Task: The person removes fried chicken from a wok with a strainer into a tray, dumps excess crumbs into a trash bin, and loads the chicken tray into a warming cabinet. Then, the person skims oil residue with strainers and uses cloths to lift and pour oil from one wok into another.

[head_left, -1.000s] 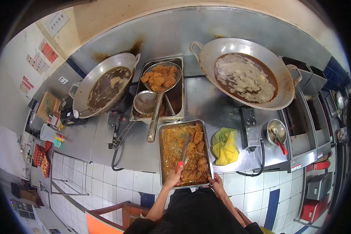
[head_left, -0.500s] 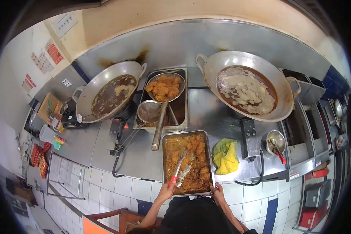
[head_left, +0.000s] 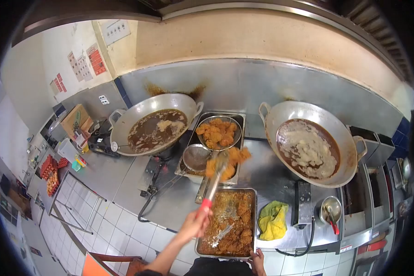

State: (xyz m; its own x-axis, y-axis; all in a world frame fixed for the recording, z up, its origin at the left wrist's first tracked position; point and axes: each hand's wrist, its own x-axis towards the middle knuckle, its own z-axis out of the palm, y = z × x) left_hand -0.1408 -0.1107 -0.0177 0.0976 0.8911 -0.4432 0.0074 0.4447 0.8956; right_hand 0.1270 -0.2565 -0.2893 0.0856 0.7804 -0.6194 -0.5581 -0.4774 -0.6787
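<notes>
Tongs (head_left: 212, 187) swung beyond tray (head_left: 256, 221), left hand (head_left: 195, 225) gripping them; steel counter (head_left: 106, 172), white-tiled floor (head_left: 140, 232).

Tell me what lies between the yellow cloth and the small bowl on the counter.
In the head view, a control box stands between the yellow cloth and the bowl, with a black hose beside it.

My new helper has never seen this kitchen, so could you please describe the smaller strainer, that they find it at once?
Start at the left wok. To its right is a rectangular metal pan, with the smaller strainer over its near left part. Its neighbour, the larger strainer, is heaped with fried pieces; this one shows none.
</notes>
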